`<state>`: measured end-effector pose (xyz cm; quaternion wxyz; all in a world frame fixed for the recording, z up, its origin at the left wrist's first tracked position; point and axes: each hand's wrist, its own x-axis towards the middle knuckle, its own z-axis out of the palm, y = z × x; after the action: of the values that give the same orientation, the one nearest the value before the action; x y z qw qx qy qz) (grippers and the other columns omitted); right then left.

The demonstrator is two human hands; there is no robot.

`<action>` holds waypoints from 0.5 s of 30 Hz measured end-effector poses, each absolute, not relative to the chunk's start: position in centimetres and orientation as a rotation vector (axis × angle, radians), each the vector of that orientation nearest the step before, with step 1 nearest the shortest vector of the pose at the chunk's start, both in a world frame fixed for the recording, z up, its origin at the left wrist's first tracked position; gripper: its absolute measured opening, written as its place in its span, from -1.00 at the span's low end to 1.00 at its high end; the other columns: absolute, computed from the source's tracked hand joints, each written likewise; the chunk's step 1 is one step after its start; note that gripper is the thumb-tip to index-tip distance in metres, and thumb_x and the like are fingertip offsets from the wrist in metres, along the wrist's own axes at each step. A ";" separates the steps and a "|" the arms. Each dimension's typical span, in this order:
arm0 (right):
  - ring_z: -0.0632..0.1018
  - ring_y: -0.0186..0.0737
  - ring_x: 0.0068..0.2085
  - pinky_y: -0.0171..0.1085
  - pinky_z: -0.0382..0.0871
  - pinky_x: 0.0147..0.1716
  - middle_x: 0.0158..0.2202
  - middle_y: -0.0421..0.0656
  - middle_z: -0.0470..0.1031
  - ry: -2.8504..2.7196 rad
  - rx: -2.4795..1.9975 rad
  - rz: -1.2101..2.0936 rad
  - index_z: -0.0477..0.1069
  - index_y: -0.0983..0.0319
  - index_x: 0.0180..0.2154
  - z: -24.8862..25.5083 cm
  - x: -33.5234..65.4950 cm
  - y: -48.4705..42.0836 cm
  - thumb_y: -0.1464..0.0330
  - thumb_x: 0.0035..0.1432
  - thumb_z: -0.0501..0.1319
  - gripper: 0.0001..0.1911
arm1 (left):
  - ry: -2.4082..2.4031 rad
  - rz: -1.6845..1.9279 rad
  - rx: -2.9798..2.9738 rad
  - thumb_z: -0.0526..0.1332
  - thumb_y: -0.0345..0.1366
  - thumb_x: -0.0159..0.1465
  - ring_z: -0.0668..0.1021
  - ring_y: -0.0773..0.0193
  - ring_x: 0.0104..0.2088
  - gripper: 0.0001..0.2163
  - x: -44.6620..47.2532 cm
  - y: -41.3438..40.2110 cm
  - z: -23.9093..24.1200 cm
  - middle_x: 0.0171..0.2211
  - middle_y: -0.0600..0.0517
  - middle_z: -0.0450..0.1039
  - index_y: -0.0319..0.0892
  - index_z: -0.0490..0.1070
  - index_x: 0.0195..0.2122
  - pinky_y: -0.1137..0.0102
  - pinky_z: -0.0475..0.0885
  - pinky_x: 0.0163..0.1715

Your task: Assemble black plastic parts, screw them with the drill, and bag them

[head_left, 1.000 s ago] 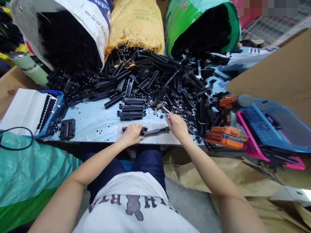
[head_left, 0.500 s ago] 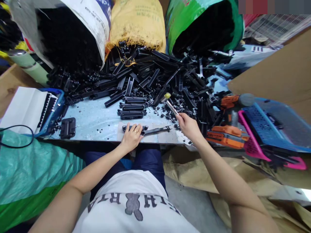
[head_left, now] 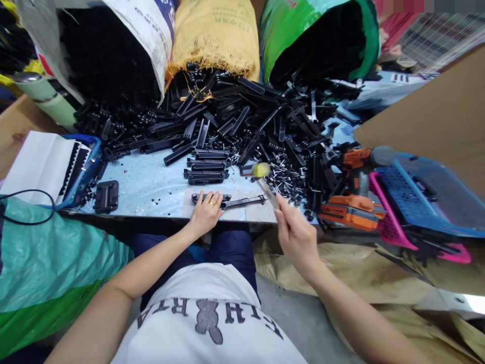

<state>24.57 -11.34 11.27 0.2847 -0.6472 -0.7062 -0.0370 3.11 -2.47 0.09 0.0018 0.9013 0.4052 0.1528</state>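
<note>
My left hand [head_left: 205, 212] presses a black plastic part [head_left: 226, 197] against a pale board [head_left: 242, 215] at the table's front edge. Its fingers lie bent over the part, hiding some of it. From the part a long, narrow black arm [head_left: 246, 201] reaches to the right, flat on the board. In my right hand [head_left: 297, 230], fingers wrapped round the metal handle, is a small hammer [head_left: 270, 193]. Its yellowish head, smeared by motion, hangs above the table to the right of the part. Several similar black parts [head_left: 206, 167] lie stacked just beyond my left hand.
Loose black pieces [head_left: 235, 116] and small metal pins [head_left: 282, 174] are heaped across the back. Behind them lie open white, yellow and green sacks [head_left: 215, 30]. An orange cordless drill [head_left: 354, 202] and a blue basket [head_left: 435, 197] stand right; a blue tray [head_left: 85, 174] stands left.
My right hand has come nearer to my body with the hammer, whose head has moved down the picture. My left hand stays on the black part.
</note>
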 end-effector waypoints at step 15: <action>0.45 -0.28 -0.49 -0.34 0.20 -0.52 -0.37 -0.12 0.48 -2.204 -1.836 -0.012 0.34 0.12 0.11 7.8 20.6 -6.2 0.22 0.34 -0.09 -0.58 | 1.214 0.578 2.822 0.02 -0.22 0.33 0.25 0.03 0.21 -0.57 2.7 -2.3 -0.6 0.17 -0.24 0.24 -0.36 0.20 0.16 0.11 0.15 0.19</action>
<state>20.56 -6.16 7.78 0.1363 -0.6341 -0.7612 -0.0043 2.68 -2.34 -0.63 0.0078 0.9026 0.3885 0.1851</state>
